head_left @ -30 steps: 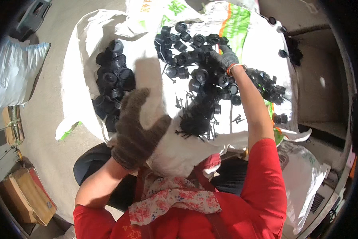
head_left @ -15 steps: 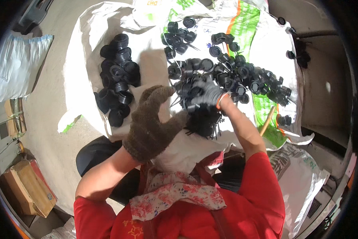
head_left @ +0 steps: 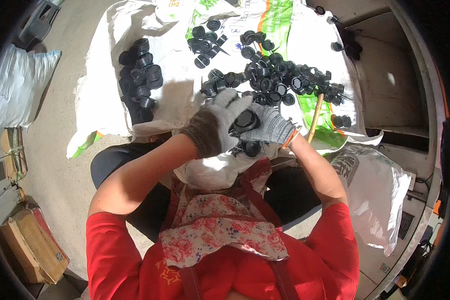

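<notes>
My left hand (head_left: 218, 123), in a grey and brown knit glove, curls round the left side of a black round plastic cap (head_left: 246, 120). On the cap's other side is my right hand (head_left: 272, 125), in a grey glove with an orange cuff, its thumb and fingers closed on the cap. Just below the hands lies another black cap (head_left: 252, 148), partly hidden. Beyond them a heap of loose black caps (head_left: 276, 82) spreads to the right, some with thin stalks. A smaller cluster of caps (head_left: 203, 46) sits farther back.
A pile of black caps (head_left: 141, 75) lies at left on the white sacking (head_left: 102, 95) over my lap. At right rests a thin wooden stick (head_left: 315, 117). A plastic bag (head_left: 377, 187) stands right, a cardboard box (head_left: 37, 245) lower left, a pale sack (head_left: 20, 85) far left.
My left hand has moved right and turned over, meeting the right hand at the cap. My right hand has drawn back from the heap, and the cap now shows between both hands.
</notes>
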`<control>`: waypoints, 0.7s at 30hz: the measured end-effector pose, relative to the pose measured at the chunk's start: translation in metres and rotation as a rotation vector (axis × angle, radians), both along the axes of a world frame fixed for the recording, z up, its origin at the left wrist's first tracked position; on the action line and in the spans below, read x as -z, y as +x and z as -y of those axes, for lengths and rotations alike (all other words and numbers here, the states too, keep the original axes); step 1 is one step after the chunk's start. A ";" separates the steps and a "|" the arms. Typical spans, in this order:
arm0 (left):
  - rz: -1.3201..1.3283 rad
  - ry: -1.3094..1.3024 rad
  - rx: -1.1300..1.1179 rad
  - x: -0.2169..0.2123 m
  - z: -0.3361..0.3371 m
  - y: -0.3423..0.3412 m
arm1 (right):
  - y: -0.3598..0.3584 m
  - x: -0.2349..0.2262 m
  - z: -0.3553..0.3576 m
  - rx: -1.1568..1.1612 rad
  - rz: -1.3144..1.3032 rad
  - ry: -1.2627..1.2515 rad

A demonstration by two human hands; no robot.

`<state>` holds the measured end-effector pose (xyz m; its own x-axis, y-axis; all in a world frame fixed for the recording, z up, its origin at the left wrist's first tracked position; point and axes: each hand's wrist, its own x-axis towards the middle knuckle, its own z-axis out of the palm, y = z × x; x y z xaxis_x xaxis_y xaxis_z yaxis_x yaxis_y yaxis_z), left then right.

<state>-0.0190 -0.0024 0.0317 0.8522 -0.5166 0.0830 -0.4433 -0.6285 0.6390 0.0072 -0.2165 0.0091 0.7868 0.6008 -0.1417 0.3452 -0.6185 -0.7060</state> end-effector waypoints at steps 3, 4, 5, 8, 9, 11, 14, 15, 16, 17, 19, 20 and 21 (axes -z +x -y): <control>-0.139 -0.044 0.154 0.001 0.005 0.000 | -0.006 -0.036 -0.014 0.084 -0.434 0.166; -0.329 -0.151 0.170 -0.008 0.005 0.006 | -0.007 -0.042 -0.016 0.128 -0.568 0.219; -0.347 -0.106 0.070 -0.009 0.005 0.011 | -0.010 -0.045 -0.016 0.213 -0.609 0.280; -0.152 -0.208 -0.177 0.008 -0.011 0.022 | -0.003 -0.026 0.007 0.058 -0.268 0.422; -0.218 -0.173 -0.166 0.008 -0.018 0.025 | -0.007 -0.042 0.007 0.005 -0.299 0.261; -0.357 -0.117 -0.156 0.000 -0.019 0.026 | -0.012 -0.053 -0.003 -0.011 0.186 -0.104; -0.278 -0.138 -0.144 0.004 -0.014 0.015 | -0.017 -0.055 -0.019 0.045 0.558 -0.261; -0.284 -0.188 -0.105 0.003 -0.011 0.015 | -0.016 -0.053 -0.019 0.033 0.612 -0.280; -0.291 -0.238 -0.067 0.000 -0.009 0.015 | -0.015 -0.052 -0.019 0.019 0.665 -0.298; -0.454 -0.243 -0.053 -0.004 -0.008 0.017 | -0.015 -0.042 -0.019 0.116 0.505 -0.124; -0.416 -0.220 0.055 -0.027 -0.010 0.019 | -0.010 -0.024 -0.007 0.050 0.536 0.029; -0.398 -0.204 0.101 -0.033 -0.012 0.019 | -0.007 -0.032 -0.007 -0.036 0.624 -0.005; -0.834 -0.526 -0.008 -0.012 -0.011 0.021 | -0.003 -0.034 -0.009 -0.063 0.649 0.011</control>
<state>0.0020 0.0089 0.0438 0.7450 -0.5805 -0.3287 0.2797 -0.1756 0.9439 0.0043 -0.2074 0.0435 0.6735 0.6475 0.3567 0.7390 -0.5769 -0.3479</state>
